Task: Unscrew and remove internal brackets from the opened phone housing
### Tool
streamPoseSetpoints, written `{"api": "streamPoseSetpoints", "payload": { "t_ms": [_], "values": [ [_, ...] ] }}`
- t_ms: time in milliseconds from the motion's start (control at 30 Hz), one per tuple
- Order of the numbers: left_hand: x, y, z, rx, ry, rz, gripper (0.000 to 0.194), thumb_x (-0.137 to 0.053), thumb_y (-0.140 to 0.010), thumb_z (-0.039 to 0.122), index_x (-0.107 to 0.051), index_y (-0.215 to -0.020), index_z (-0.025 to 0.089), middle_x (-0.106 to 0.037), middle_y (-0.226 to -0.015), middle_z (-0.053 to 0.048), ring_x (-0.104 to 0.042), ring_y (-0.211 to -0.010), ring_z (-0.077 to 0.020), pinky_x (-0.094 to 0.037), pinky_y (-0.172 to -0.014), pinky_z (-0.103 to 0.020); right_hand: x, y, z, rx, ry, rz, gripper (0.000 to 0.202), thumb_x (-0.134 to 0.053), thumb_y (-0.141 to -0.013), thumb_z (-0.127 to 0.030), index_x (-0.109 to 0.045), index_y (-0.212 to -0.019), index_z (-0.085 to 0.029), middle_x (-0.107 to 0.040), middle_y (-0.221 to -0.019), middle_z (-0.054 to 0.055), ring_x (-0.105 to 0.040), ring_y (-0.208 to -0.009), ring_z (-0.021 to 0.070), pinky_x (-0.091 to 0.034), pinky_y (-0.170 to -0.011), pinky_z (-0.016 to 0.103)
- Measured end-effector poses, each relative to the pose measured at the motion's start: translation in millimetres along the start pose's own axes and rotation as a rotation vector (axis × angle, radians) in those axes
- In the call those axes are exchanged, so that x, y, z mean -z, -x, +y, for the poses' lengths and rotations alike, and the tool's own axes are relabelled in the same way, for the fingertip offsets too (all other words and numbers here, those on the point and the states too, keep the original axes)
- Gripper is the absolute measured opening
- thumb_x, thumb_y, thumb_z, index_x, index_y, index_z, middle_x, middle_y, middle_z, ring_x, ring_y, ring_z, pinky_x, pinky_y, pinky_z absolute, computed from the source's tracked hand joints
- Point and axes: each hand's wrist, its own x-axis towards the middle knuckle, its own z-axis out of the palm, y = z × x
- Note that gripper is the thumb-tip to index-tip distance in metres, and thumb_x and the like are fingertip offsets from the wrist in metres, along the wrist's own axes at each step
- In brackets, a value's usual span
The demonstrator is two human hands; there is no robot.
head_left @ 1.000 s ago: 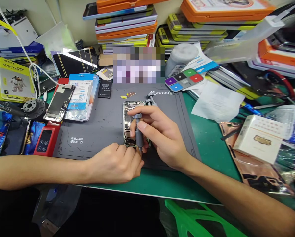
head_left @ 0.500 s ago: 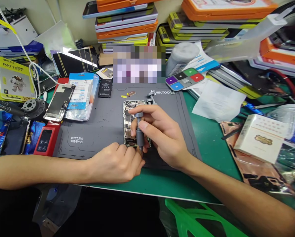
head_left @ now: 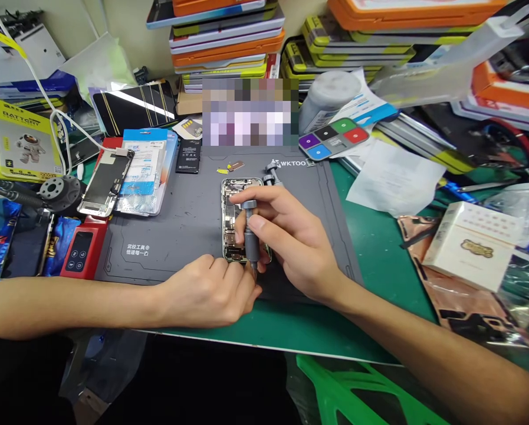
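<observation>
An opened phone [head_left: 228,219] is laid on a dark grey mat [head_left: 180,224] at the center of a green table [head_left: 299,336], its internal parts exposed and its near end worked over with a grey screwdriver [head_left: 251,242]. The screwdriver is held nearly upright in the right hand [head_left: 297,248], pinched between thumb and bent fingers, while the index finger is stretched out above the phone. The left hand [head_left: 209,289] is set down at the near edge of the mat, its fingers curled in together beside the tool's lower end; whether anything is gripped in them cannot be told, as the fingertips are hidden.

Opening the phone is judged to be done, and work at its near end under way; the phone has not been closed. Whether any screw has been loosened or tightened is not shown, as the driver's tip is masked by the hands. A black battery [head_left: 188,156] is placed at the mat's far left, small copper-colored pieces [head_left: 236,166] just beyond the phone, and a white-edged panel [head_left: 104,183] farther left.
</observation>
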Motion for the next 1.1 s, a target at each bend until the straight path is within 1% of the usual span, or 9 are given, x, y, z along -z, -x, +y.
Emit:
{"api": "streamPoseSetpoints", "payload": {
  "t_ms": [233,433,900,1100],
  "values": [
    [-0.4,0.2,0.7,0.01,-0.002,0.002,0.025,-0.056,-0.098,0.029,-0.052,-0.075,0.019,-0.048,-0.059,0.003,-0.043,-0.047,-0.0148,-0.022,-0.048,-0.034,-0.2,-1.4,-1.3,-0.006,-0.005,0.002,0.023,-0.053,-0.104,-0.032,-0.058,-0.125,-0.026,-0.063,-0.081,-0.002,-0.049,-0.045,0.0065,-0.047,-0.037,0.018],
    [-0.2,-0.1,0.2,0.008,-0.003,0.001,0.025,-0.055,-0.099,0.029,-0.053,-0.075,0.019,-0.048,-0.059,0.003,-0.043,-0.048,-0.0151,-0.022,-0.048,-0.033,-0.2,-1.4,-2.7,-0.025,-0.006,0.007,0.023,-0.053,-0.103,-0.034,-0.059,-0.124,-0.026,-0.062,-0.08,-0.002,-0.048,-0.044,0.007,-0.046,-0.036,0.019],
    [-0.6,0.0,0.7,0.008,0.001,0.002,0.027,-0.056,-0.099,0.029,-0.052,-0.074,0.019,-0.047,-0.059,0.003,-0.043,-0.047,-0.0148,-0.022,-0.047,-0.033,0.3,-1.0,-2.5,-0.036,0.008,0.002,0.024,-0.053,-0.103,-0.034,-0.059,-0.125,-0.026,-0.062,-0.08,-0.002,-0.049,-0.045,0.0072,-0.046,-0.036,0.019],
    [-0.4,0.0,0.1,-0.015,-0.002,-0.006,0.027,-0.056,-0.099,0.03,-0.055,-0.075,0.018,-0.048,-0.06,0.003,-0.044,-0.047,-0.0146,-0.022,-0.047,-0.033,-0.2,-1.3,-2.6,-0.026,0.004,-0.013,0.023,-0.053,-0.103,-0.034,-0.059,-0.124,-0.026,-0.062,-0.08,-0.002,-0.049,-0.044,0.0068,-0.045,-0.036,0.019]
  ]
}}
